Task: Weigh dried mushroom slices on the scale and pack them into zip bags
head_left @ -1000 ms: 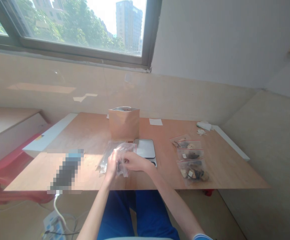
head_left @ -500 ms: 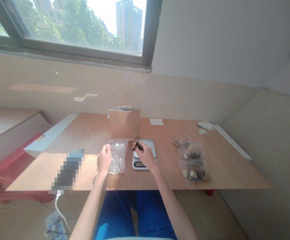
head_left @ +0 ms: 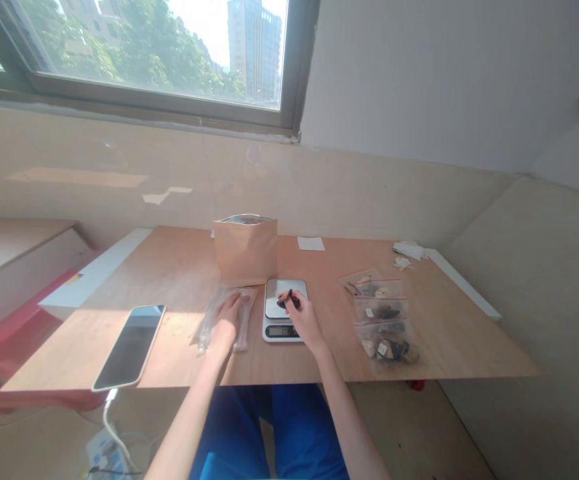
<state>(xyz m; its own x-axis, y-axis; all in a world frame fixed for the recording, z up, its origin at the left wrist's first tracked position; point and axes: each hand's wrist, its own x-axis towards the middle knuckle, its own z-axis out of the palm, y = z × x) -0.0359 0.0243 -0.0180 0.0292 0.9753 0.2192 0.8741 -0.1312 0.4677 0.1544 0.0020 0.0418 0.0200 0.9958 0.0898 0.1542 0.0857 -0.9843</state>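
My left hand (head_left: 226, 321) lies with fingers stretched out on clear plastic zip bags (head_left: 242, 327) on the table. Between the thumb and fingers of my right hand (head_left: 307, 323) is a dark brown, curled piece (head_left: 285, 299); its exact kind is not clear. That hand is over the metal plate of a white kitchen scale (head_left: 273, 308), whose display is lit too faintly to read. Whether the dark piece touches the plate I cannot tell. Behind the zip bags and scale stands a brown paper pouch (head_left: 246, 252), its silvery top open.
To the right lie several red-edged zip bags (head_left: 380, 310) with dark and pale dried pieces inside. A phone (head_left: 130, 347) on a white cable is at the left. White paper (head_left: 311, 243) and crumpled tissue (head_left: 409, 251) lie towards the back edge.
My left hand has lowered the clear bags from a raised hold to the table and now rests flat on them. My right hand has moved slightly right, over the scale plate.
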